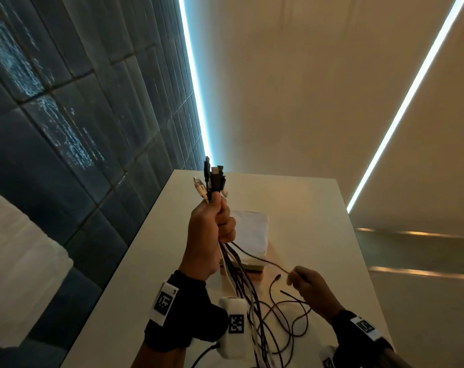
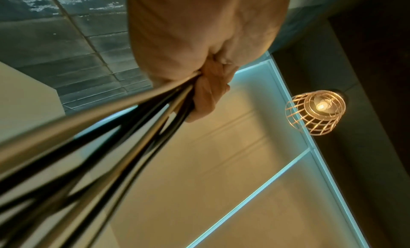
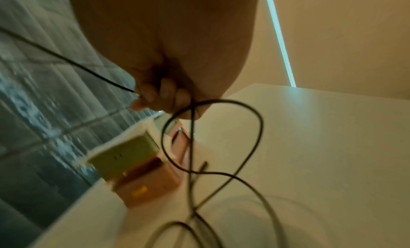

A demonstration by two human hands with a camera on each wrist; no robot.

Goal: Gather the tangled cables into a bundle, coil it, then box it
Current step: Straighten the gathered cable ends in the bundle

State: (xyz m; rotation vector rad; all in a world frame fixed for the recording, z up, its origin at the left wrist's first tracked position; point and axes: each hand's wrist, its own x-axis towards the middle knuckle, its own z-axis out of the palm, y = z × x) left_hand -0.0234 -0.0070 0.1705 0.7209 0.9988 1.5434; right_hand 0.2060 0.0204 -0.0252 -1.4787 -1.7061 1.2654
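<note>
My left hand (image 1: 212, 229) is raised above the table and grips a bundle of cables (image 1: 241, 274) in its fist. Several plug ends (image 1: 213, 179) stick up out of the top of the fist. Black and white strands hang from the fist down to the table; the left wrist view shows the left hand (image 2: 199, 73) closed round those cables (image 2: 124, 129). My right hand (image 1: 307, 285) is lower and to the right, pinching one thin black cable (image 1: 262, 260) that runs up to the bundle. In the right wrist view the right hand (image 3: 159, 94) holds that black cable (image 3: 213, 139), which loops below it.
An open box (image 1: 252, 261) with its white lid flap (image 1: 250, 229) raised stands on the white table (image 1: 318, 221) behind my hands; the box (image 3: 133, 166) shows blurred below the right hand. A dark tiled wall (image 1: 66, 115) borders the table's left side. Loose cable loops (image 1: 286, 320) lie near the front edge.
</note>
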